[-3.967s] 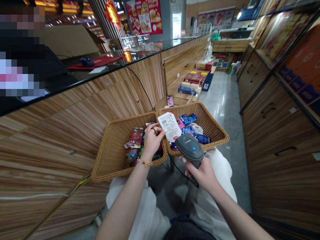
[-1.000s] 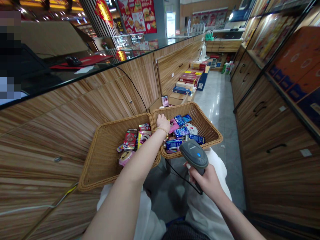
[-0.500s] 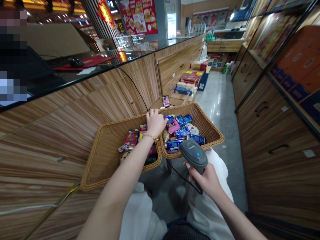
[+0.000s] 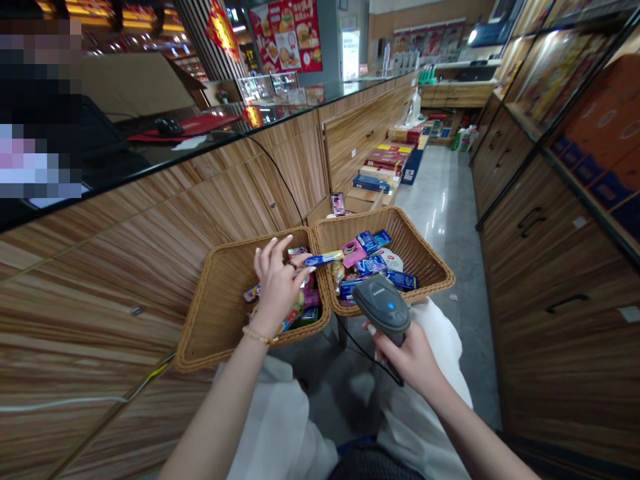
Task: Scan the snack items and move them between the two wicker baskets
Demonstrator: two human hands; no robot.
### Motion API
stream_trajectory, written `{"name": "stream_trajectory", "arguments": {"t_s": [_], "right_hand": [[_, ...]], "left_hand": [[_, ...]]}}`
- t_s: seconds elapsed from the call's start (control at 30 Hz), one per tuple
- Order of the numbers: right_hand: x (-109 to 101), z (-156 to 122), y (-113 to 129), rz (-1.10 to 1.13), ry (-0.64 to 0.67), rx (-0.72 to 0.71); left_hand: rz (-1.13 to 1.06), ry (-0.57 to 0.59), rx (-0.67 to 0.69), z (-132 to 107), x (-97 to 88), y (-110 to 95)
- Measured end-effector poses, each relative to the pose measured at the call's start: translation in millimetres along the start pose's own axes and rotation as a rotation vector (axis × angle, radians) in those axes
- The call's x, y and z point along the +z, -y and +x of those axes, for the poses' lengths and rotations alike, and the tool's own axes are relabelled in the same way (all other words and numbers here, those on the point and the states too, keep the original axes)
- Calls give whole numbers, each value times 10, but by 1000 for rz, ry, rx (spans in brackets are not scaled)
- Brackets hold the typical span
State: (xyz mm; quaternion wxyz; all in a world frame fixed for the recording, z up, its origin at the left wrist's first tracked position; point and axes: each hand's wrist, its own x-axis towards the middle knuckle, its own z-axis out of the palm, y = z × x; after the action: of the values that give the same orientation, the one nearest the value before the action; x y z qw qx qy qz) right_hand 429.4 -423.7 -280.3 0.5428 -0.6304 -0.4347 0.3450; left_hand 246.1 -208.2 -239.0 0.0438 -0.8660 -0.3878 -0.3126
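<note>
My left hand (image 4: 277, 283) hovers over the left wicker basket (image 4: 213, 313) and pinches a thin blue packet (image 4: 325, 258) between thumb and fingers, held edge-on toward the scanner. My right hand (image 4: 407, 353) grips the handle of a grey barcode scanner (image 4: 383, 303) with a blue light on top; its black cable hangs down. The scanner sits just in front of the right wicker basket (image 4: 430, 257), which holds several blue, pink and white snack packets. The left basket holds several colourful packets, partly hidden by my hand.
A long wood-grain counter (image 4: 150, 220) with a dark glass top runs along the left. Wooden cabinets (image 4: 550, 267) line the right. Stacked boxes (image 4: 385, 163) stand on the floor beyond the baskets. A person stands behind the counter at far left. My white-trousered knees are below.
My left hand put down the white packet, reached into the right basket, and came back over the left basket with a thin blue packet. The scanner hand stayed almost still.
</note>
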Motion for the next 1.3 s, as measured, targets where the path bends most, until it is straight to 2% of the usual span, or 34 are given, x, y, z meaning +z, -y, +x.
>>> {"name": "stream_trajectory", "arguments": {"t_s": [0.23, 0.53, 1.0, 1.1, 1.3], "right_hand": [[103, 65, 92, -23, 24, 0], [163, 66, 144, -64, 73, 31], [152, 46, 123, -62, 56, 22], [142, 30, 98, -62, 45, 22], [108, 8, 42, -32, 27, 46]], "left_hand": [[-9, -42, 39, -131, 82, 153], [-27, -43, 50, -145, 54, 125], [-32, -34, 20, -163, 66, 119], [-59, -85, -14, -164, 55, 110], [-51, -203, -179, -170, 27, 121]]}}
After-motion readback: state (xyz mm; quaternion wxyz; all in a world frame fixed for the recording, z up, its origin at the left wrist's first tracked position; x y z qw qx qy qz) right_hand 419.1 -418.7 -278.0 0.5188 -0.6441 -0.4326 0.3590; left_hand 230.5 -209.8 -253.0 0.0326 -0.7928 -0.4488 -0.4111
